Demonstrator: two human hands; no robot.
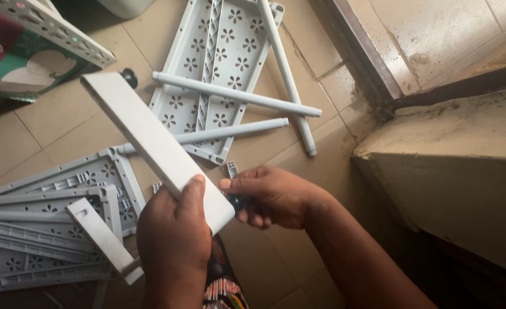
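Left hand (173,240) clamps white flat bar (155,143), raised above perforated shelf panels (47,229). Right hand (270,197) pinches small black caster (237,201) at bar's near end. Fitting step; likely needs aligning, pressing.

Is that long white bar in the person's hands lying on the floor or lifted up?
Lifted. The left hand grips the white bar near its lower end, and it slants above the grey shelf panels on the floor.
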